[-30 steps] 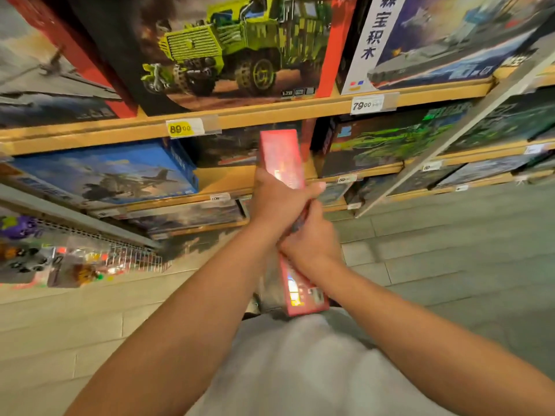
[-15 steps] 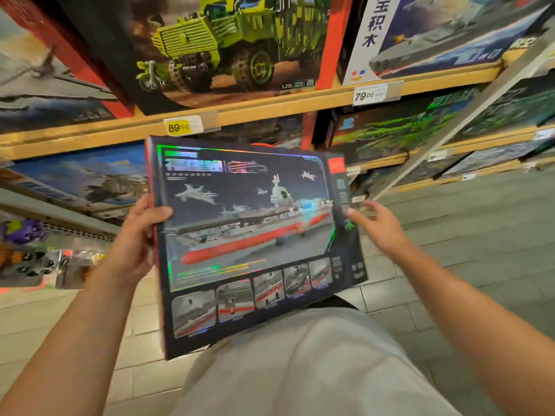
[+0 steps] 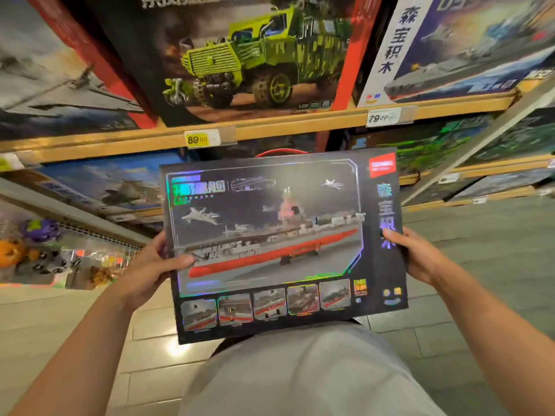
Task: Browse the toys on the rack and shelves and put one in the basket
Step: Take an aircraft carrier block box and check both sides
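I hold a large dark toy box (image 3: 282,244) flat in front of me, its face showing a grey and red aircraft carrier built of bricks, with a red carry handle at its top edge. My left hand (image 3: 156,265) grips its left edge, thumb laid across the front. My right hand (image 3: 416,253) grips its right edge, thumb on the front. The box hangs in the air before the wooden shelves (image 3: 270,130). No basket is in view.
On the upper shelf stand a green truck box (image 3: 240,55) and a grey ship box (image 3: 456,46), with price tags 89.00 (image 3: 198,140) and 79.00 (image 3: 379,118) below. Lower shelves hold more boxes. A wire rack of small toys (image 3: 54,253) is at the left. Tiled floor lies below.
A second ago the box was edge-on, gripped by both hands close together. It has been turned face-up; my hands have moved apart to its left and right edges, and it now sits level.
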